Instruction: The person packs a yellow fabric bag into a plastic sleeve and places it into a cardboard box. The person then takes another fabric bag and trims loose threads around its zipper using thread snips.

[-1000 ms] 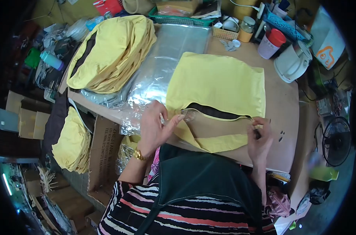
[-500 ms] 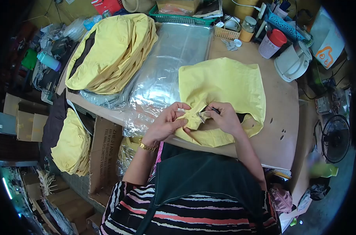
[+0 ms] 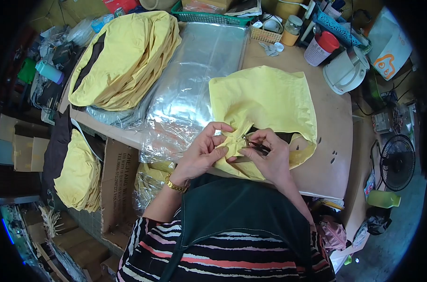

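A yellow fabric piece, which looks like a sewn bag or cover, lies on the table in front of me. My left hand pinches a gathered fold of it between thumb and fingers. Close beside it, my right hand is closed around small dark-handled thread snips. Their metal tip touches or almost touches the bunched fold; fingers partly cover the tool. A dark opening shows in the fabric just behind the right hand.
A tall pile of yellow fabric pieces stands left, beside stacked clear plastic bags. More yellow pieces hang near a cardboard box. At the back right are a white kettle, a cup and a jar.
My right hand has turned and lowered slightly, bringing the snips against the fold. The left hand keeps its pinch. The whole view has shifted a little.
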Motion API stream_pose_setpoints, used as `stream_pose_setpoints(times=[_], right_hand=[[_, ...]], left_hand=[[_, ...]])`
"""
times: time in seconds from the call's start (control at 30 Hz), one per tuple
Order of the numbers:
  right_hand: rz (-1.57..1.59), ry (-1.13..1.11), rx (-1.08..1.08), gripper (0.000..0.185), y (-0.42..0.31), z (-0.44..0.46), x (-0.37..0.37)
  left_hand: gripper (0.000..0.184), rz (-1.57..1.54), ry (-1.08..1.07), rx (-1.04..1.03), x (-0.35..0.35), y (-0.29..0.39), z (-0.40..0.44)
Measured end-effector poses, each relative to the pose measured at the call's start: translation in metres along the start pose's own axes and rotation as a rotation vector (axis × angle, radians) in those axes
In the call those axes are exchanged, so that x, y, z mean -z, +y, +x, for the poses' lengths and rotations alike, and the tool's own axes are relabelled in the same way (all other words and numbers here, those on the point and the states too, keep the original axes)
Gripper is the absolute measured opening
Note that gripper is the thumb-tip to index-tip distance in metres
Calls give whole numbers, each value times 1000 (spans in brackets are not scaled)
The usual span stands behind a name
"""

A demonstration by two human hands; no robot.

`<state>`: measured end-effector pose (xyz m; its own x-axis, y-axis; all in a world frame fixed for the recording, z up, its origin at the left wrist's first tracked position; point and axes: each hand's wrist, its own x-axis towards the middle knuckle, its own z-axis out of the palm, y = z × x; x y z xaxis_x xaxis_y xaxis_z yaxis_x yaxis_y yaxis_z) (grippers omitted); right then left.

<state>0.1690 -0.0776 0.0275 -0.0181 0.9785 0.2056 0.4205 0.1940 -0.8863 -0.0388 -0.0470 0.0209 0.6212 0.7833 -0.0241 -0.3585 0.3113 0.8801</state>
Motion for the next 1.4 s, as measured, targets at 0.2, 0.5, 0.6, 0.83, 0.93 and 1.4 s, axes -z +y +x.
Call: stream_pose_setpoints(times=[0.2,0.5,0.6,0.83,0.93,1.4], right_hand=[[-117,137,319,24,2,-4,-4],[129,122,173,12,3,7,0],[181,129,116,10,1,10,5],[848,-94,91,10,2,-2,15],[352,16,72,10,-4,0,20],[77,103,304,31,20,2,-3]], left_hand=[[37,263,109,-6,-14,1,-3],[25,414,331,-26,-30,-14,4],[22,501,387,-145,-26,-24,9],[11,538,464,-84,-23,-32,14],[12,371,473,-237,-19,-42,18],[20,32,217,-233,-33,-28,17]])
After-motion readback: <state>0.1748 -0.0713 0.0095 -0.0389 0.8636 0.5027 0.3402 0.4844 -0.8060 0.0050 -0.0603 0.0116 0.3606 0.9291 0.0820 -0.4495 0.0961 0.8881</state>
